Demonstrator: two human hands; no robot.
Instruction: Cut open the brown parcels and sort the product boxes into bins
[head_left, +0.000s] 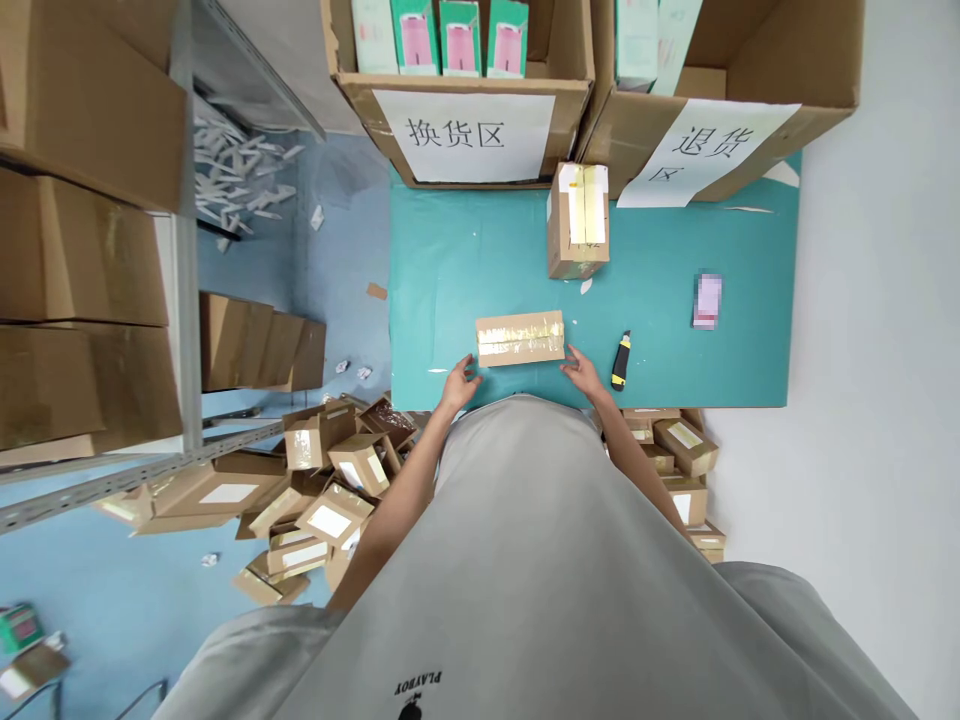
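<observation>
A small cardboard box [520, 340], taped along its upper face, lies on the teal table [450, 250] in front of me. My left hand [460, 384] is just off its lower left corner, fingers apart and holding nothing. Close to the box's right end is my right hand [582, 371], fingers spread; whether a fingertip touches the cardboard I cannot tell. A yellow and black box cutter [621, 361] rests right of that hand. Farther back stands a taller taped carton [577, 222] with a white label.
Two large open cartons with paper signs, the left one [360, 110] and the right one [825, 125], hold green boxes at the back. A blurred pinkish item [706, 301] lies on the right. Shelved cartons [97, 250] and piled boxes [330, 520] fill the left side.
</observation>
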